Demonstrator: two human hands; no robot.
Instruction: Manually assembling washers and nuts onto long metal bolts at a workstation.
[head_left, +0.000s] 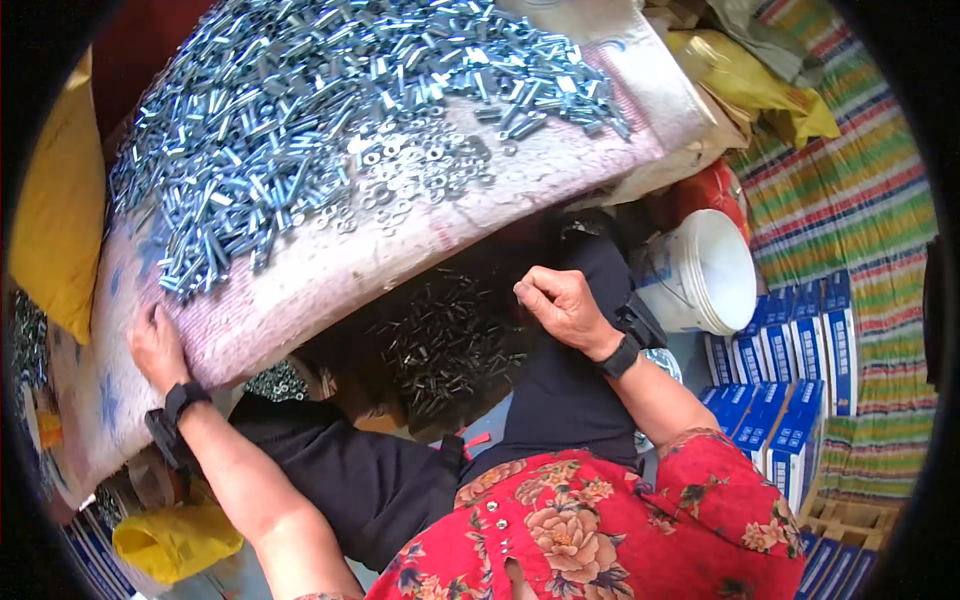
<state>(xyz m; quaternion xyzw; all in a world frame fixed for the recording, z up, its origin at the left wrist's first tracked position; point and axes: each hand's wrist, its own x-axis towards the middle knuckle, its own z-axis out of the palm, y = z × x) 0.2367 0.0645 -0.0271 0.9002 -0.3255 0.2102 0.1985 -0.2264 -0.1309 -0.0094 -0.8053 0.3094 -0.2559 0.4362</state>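
Observation:
A big heap of shiny metal sleeves (330, 85) covers the cloth-topped table (300, 285). In front of it lies a spread of small nuts or rings (415, 165). My left hand (157, 348) rests on the table's near left edge, beside the lower end of the heap. Its fingers lie on the cloth, slightly apart, and no object shows in them. Above my right thigh, off the table, my right hand (563, 305) is closed with the thumb against the curled fingers. Whatever is inside it, if anything, is hidden.
Below the table edge, between my legs, sits a dark pile of metal pieces (445, 345). A white bucket (700, 275) lies tilted at the right. Blue-and-white boxes (790, 420) stand beside a striped sheet (850, 200). Yellow sacks (55, 210) hang at the left.

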